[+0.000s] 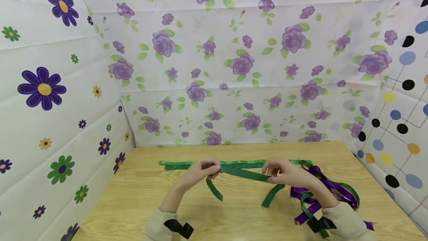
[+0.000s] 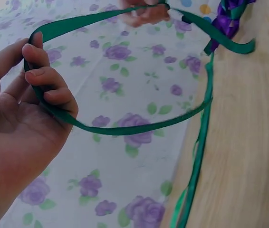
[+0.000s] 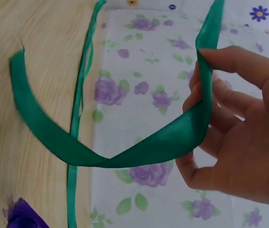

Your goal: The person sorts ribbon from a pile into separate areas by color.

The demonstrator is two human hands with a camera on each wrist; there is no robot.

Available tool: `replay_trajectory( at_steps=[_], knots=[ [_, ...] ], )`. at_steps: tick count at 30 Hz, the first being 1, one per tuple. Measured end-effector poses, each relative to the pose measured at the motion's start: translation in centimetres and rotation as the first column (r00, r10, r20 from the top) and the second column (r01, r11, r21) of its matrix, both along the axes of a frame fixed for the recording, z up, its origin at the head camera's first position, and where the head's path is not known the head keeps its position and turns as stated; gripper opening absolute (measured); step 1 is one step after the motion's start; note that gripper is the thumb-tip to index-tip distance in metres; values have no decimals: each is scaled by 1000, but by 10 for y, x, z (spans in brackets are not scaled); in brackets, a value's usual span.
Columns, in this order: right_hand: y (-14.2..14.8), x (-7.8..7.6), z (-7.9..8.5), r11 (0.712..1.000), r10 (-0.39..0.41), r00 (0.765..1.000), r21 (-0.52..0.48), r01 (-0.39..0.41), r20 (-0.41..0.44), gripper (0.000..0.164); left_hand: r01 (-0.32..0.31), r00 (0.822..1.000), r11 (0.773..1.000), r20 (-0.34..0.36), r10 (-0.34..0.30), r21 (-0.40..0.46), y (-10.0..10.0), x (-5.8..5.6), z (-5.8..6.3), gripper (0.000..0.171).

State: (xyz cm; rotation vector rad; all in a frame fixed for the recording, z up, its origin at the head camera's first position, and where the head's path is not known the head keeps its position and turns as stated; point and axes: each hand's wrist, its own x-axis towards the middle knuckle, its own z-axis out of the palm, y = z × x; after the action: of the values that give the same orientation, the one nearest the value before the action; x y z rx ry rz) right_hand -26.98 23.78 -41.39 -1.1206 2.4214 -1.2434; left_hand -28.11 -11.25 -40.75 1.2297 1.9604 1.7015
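A green ribbon stretches between the two hands above the table. My left hand pinches it, and a short tail of it hangs below these fingers. In the left wrist view the ribbon runs behind the curled fingers of the left hand. My right hand pinches the other end, its tail curving down to the left. The right wrist view shows the ribbon between thumb and fingers of the right hand. Behind the hands, more green ribbons lie in a straight row along the table.
A loose pile of purple and green ribbons lies on the wooden table at the right, partly under the right forearm. Flower-patterned cloth hangs along the table's back edge, with more patterned cloth on both sides.
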Motion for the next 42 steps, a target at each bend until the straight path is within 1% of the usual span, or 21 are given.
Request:
replay_trajectory(
  at_steps=[3,5,7,9,11,13,14,16,18,20,21,24,26,29,31,32,33,35,38,40,42],
  knots=[
    [-4,0,-5,995,-67,997,72,68,-25,6,-9,1000,1000,-24,9,13,-7,0,7,19],
    [-7,0,-8,990,-92,995,102,94,-28,4,-19,999,1000,-40,20,18,-11,1,12,19],
    [-10,1,-11,985,-112,992,126,118,-56,5,-27,998,999,-56,28,26,-16,2,15,19],
    [-12,2,-15,981,-130,986,130,143,-105,7,-41,997,998,-62,43,38,-21,3,18,19],
    [-15,3,-18,978,-162,971,102,181,-177,13,-55,995,997,-74,59,54,-27,4,21,19],
    [-15,2,-19,975,-209,952,27,220,-222,15,-64,994,995,-86,70,74,-33,5,24,18],
    [-16,2,-19,970,-240,939,-19,243,-247,16,-72,994,994,-81,79,82,-36,5,26,18],
    [-15,1,-16,948,-318,903,-107,299,-289,16,-82,992,992,-88,91,99,-42,5,29,16],
    [-13,0,-11,920,-389,867,-173,351,-311,15,-92,988,989,-109,105,114,-48,5,32,16],
    [-10,-1,-6,894,-447,827,-197,402,-342,13,-115,985,986,-116,129,122,-54,5,35,19],
    [-9,-1,-4,885,-465,814,-198,421,-348,12,-124,982,984,-126,140,126,-58,5,35,20],
    [-4,-4,-4,872,-490,801,-184,454,-344,13,-149,975,979,-146,169,143,-68,3,35,25],
    [-2,-6,-8,864,-503,798,-175,472,-331,14,-167,972,974,-143,189,151,-75,1,32,26],
    [3,-12,-16,844,-535,789,-157,512,-302,12,-213,966,967,-118,230,140,-87,-4,22,24],
    [7,-18,-22,825,-564,781,-137,548,-268,7,-265,959,958,-76,274,109,-94,-9,13,20],
    [9,-20,-25,813,-581,775,-118,571,-248,6,-297,952,951,-53,302,80,-98,-12,7,19],
    [12,-23,-28,804,-592,775,-95,587,-221,4,-329,943,943,-30,331,49,-103,-15,0,18],
    [17,-27,-34,791,-608,777,-46,610,-162,5,-389,921,920,-13,389,-37,-111,-20,-13,18],
    [25,-32,-43,775,-626,775,45,630,-79,7,-458,887,869,-32,460,-190,-122,-27,-31,22],
    [29,-34,-49,763,-639,768,92,639,-32,9,-476,877,837,-70,476,-271,-127,-29,-40,24],
    [31,-37,-54,744,-660,751,138,654,-6,10,-478,875,815,-98,474,-329,-131,-31,-46,24]
  ],
)
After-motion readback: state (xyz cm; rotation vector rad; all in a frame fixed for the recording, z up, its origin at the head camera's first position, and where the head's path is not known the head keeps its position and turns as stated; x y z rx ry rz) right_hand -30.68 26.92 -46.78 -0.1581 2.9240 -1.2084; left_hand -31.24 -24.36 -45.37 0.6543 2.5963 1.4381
